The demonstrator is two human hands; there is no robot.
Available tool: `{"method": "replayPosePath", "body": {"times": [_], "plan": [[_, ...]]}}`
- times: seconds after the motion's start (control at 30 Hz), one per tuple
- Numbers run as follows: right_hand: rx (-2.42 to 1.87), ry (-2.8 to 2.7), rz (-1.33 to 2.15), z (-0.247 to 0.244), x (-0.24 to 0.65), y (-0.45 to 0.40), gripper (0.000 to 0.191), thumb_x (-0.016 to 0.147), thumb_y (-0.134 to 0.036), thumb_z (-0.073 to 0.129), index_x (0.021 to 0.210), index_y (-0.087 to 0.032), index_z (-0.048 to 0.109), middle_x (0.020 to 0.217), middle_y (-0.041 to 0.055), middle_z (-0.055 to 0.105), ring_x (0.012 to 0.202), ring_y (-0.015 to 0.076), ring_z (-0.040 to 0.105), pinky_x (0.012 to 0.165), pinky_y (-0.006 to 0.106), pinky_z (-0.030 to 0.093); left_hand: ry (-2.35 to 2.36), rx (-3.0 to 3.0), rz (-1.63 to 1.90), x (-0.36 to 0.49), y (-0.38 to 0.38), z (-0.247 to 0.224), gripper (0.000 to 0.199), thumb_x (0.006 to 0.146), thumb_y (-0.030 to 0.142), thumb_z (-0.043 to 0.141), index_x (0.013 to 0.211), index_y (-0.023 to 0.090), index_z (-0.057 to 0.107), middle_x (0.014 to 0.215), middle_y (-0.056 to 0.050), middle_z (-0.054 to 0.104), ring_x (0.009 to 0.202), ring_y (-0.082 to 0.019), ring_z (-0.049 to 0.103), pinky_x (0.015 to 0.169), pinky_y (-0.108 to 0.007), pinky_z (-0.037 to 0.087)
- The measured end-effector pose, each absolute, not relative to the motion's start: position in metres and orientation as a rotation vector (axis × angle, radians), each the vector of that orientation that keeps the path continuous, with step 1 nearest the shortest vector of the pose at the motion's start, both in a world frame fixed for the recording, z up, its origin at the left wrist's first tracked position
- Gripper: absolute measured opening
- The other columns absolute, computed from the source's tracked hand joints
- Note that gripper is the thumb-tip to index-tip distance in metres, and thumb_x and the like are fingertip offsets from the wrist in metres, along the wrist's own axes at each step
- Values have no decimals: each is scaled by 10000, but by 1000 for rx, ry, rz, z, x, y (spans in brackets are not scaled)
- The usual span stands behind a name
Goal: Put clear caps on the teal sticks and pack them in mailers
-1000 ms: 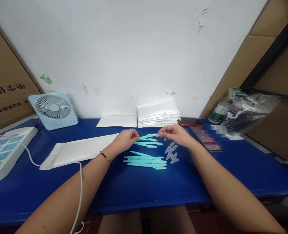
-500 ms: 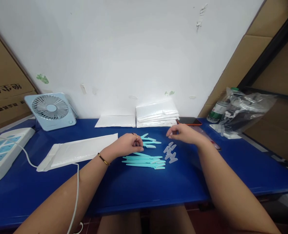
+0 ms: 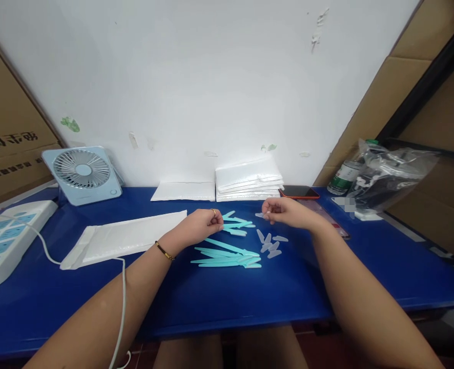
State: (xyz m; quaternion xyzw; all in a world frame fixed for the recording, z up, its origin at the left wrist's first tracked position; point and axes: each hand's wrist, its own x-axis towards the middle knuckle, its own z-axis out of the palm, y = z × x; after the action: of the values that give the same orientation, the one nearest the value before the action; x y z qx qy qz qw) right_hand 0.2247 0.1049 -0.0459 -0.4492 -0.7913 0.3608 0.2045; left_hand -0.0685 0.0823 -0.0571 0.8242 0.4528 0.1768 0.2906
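Note:
My left hand (image 3: pixel 207 223) is closed, thumb and fingers pinching the handle of a turquoise eyebrow razor (image 3: pixel 239 225) whose head points right. Just beyond and beside it lie a few more turquoise razors, partly covered by the fingers. Nearer to me is a loose pile of several eyebrow razors (image 3: pixel 227 259), heads to the right. In my right hand (image 3: pixel 283 211), the fingertips pinch a small translucent blade cap (image 3: pixel 260 215), its narrow end pointing left towards the razor. Below this hand several loose blade caps (image 3: pixel 266 245) are scattered on the blue table (image 3: pixel 288 297).
A white padded mailer (image 3: pixel 130 233) lies left, with a stack of mailers (image 3: pixel 248 179) against the wall. At left are a blue fan (image 3: pixel 83 174) and a power strip (image 3: pixel 15 241) with a white cable. Phones (image 3: pixel 300 191), a bottle (image 3: pixel 344 177) and a plastic bag (image 3: pixel 392 174) are right.
A cap now shows in my right fingertips, and the loose caps are spread differently. The razor in my left hand shows more clearly. Razors in the near pile have shifted and fanned out.

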Motion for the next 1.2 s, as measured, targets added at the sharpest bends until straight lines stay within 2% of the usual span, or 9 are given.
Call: {"method": "replayPosePath", "body": {"times": [0.23,0.63,0.8,0.9,0.97,1.1,1.2], "plan": [[-1105,-2096,978,-37,212,96,231,761,-359,627,879,-161,650,597,3,591,587,126,553,565,250,428,1279,2176,530,-73,91,-63,211,792,393,503,819,198,578,726,0,611,644,-131,545,559,-224,389],[-1037,-2062,998,-55,190,96,285,768,-403,633,906,-154,653,635,28,635,602,143,602,572,265,471,1259,2180,559,-68,88,-61,208,797,387,503,827,197,582,737,-5,615,646,-134,545,568,-234,403],[-1088,-2097,927,-61,184,97,263,765,-397,630,900,-172,656,668,29,638,620,147,593,575,272,474,1363,2225,606,-65,88,-63,200,806,365,503,872,202,599,818,-20,638,734,-161,575,619,-260,420],[-1135,-2171,696,-55,193,99,231,753,-346,641,920,-191,673,810,45,630,667,142,570,599,269,452,1391,2330,670,-65,86,-60,228,780,335,555,969,217,604,963,-34,633,885,-193,570,734,-291,429],[-1126,-2308,661,-50,202,100,177,747,-308,642,878,-202,692,861,45,608,687,138,550,614,264,440,1311,2415,612,-65,82,-56,245,761,342,588,977,230,622,1004,-35,617,914,-200,558,755,-295,424],[-1135,-2629,826,-46,211,99,167,725,-241,641,876,-232,711,851,28,575,674,130,529,592,245,427,1014,2461,303,-64,74,-52,196,733,354,629,878,230,676,919,-35,622,848,-188,560,716,-271,411],[-1197,-2700,778,-49,209,98,109,696,-217,648,793,-218,700,871,29,571,677,129,522,584,241,413,990,2434,253,-62,71,-54,146,741,340,616,798,217,671,863,-33,631,796,-178,554,679,-266,393]]}}
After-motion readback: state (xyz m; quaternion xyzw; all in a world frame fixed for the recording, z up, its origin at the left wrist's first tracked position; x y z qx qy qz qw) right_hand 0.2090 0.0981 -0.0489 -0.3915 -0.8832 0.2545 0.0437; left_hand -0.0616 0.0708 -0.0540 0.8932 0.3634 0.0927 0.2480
